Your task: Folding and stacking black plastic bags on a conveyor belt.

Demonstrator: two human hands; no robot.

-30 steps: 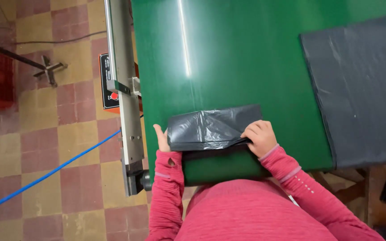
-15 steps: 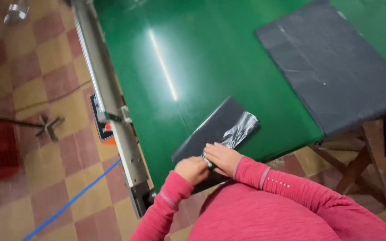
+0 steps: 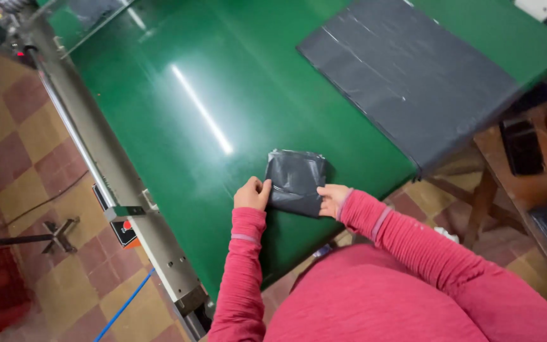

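Observation:
A dark grey plastic bag (image 3: 295,180), folded into a small square, lies on the glossy green table (image 3: 178,158) near its front edge. My left hand (image 3: 252,194) grips the bag's left side, thumb on top. On the opposite side, my right hand (image 3: 332,199) presses the bag's lower right corner. Both arms wear pink sleeves.
A stack of flat dark grey bags (image 3: 406,76) lies at the table's far right. A metal rail (image 3: 106,183) with a control box runs along the table's left side. Tiled floor, a blue cable (image 3: 125,304) and a wooden bench (image 3: 520,171) surround it.
The bag went from a wide folded strip to a narrower strip and now to a compact square. My hands moved closer together on it, and the camera view swung round.

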